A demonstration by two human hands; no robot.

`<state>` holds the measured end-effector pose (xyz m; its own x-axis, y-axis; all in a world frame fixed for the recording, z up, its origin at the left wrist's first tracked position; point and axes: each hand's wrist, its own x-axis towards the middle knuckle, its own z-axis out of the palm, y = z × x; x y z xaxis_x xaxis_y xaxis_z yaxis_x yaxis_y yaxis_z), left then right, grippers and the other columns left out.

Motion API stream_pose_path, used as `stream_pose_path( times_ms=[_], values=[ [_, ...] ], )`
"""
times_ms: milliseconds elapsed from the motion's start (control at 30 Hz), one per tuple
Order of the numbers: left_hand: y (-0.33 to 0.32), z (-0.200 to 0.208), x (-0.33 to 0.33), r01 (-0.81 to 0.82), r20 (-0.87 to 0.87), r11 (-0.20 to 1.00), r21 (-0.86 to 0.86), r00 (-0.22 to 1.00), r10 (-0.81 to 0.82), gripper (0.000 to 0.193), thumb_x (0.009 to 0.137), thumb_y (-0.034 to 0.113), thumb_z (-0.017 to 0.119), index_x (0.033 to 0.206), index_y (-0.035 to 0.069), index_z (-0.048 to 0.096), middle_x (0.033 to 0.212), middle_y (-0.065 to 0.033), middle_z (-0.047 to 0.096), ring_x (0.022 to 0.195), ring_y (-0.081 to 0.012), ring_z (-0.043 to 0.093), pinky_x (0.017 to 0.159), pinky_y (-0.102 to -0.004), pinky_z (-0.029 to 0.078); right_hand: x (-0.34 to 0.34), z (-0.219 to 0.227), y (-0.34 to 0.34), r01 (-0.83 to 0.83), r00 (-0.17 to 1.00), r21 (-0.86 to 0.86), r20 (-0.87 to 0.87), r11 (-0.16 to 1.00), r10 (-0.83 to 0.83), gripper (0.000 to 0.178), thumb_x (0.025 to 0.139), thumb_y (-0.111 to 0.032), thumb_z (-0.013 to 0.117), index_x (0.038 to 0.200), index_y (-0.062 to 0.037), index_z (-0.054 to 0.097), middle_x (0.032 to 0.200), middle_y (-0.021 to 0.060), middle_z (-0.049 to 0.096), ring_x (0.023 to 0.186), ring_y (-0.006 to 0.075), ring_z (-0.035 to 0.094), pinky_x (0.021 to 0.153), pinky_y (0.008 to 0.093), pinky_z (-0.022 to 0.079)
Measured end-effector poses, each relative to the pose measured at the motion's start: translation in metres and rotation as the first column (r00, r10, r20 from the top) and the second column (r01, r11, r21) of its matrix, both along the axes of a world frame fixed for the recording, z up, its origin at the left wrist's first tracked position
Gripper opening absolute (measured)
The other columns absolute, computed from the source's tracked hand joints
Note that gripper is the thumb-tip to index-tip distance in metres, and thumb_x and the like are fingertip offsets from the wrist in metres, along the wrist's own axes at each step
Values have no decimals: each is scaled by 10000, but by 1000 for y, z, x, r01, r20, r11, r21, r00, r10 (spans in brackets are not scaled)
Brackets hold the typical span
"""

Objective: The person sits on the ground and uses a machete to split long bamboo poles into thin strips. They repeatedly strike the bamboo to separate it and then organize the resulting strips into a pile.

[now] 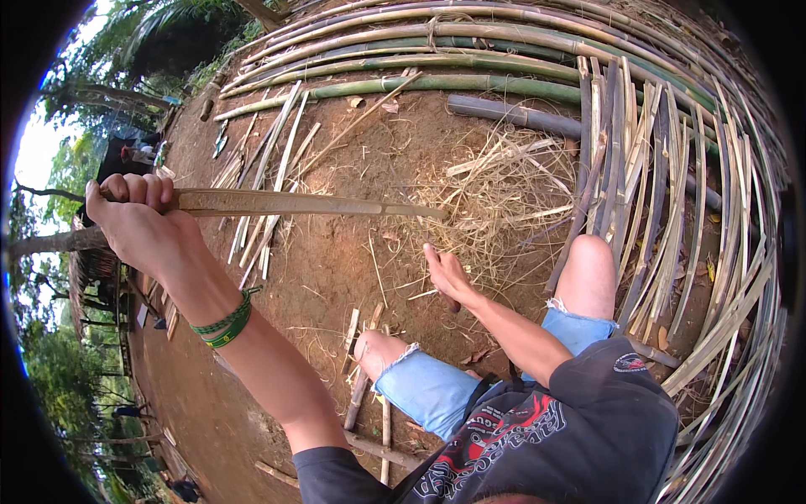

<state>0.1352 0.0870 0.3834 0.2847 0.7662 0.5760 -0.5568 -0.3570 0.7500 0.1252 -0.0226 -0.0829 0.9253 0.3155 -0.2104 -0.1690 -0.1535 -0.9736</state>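
My left hand (138,214) is raised at the far left, its fingers wrapped round one end of a split bamboo strip (294,204). From there the strip reaches across to the right, and its thin far end hangs over a heap of pale shavings (504,189). My right hand (449,275) is closed in front of my knees, below the strip's far end and apart from it. A short brown handle end (453,304) sticks out under its fist. Whatever tool belongs to that handle cannot be made out.
Long bamboo poles (403,84) lie across the far side. Many split strips (663,210) are laid along the right, next to my knee. More pale strips (277,176) rest on the dirt ground (336,277) beyond my left arm. Short bamboo pieces (361,386) lie by my left knee.
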Motion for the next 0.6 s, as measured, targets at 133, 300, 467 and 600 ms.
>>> stream_pose_path(
  times_ms=[133,300,467,600],
  values=[
    [3,-1,-13,13,-19,1000,8,1000,-13,385,1024,305,353,685,129,303,591,20,226,527,-120,204,514,-302,220,-18,18,15,-31,905,219,419,975,-65,642,1006,-548,398,551,-106,493,433,-12,395,343,107,327,320,334,259],
    [-5,5,-4,56,-31,998,-7,998,-56,383,1028,296,353,686,134,297,596,25,216,534,-116,199,518,-295,228,29,-115,-18,34,956,-192,-281,981,-88,717,977,-630,377,501,-98,444,447,2,420,373,132,368,362,366,260],
    [-5,-4,-20,-48,-11,998,30,999,48,386,1045,276,330,690,129,294,590,20,219,513,-116,205,482,-286,222,8,-56,-6,-91,996,-6,-9,996,91,699,987,-590,411,524,-74,487,460,26,448,408,143,418,397,376,308],
    [-17,-2,-8,-31,-3,999,38,1000,31,382,1053,273,298,698,132,286,594,20,216,512,-116,191,481,-282,221,14,-114,-22,26,969,-99,-241,995,-50,699,997,-559,413,547,-35,520,461,56,488,406,189,484,393,380,370]
  ],
)
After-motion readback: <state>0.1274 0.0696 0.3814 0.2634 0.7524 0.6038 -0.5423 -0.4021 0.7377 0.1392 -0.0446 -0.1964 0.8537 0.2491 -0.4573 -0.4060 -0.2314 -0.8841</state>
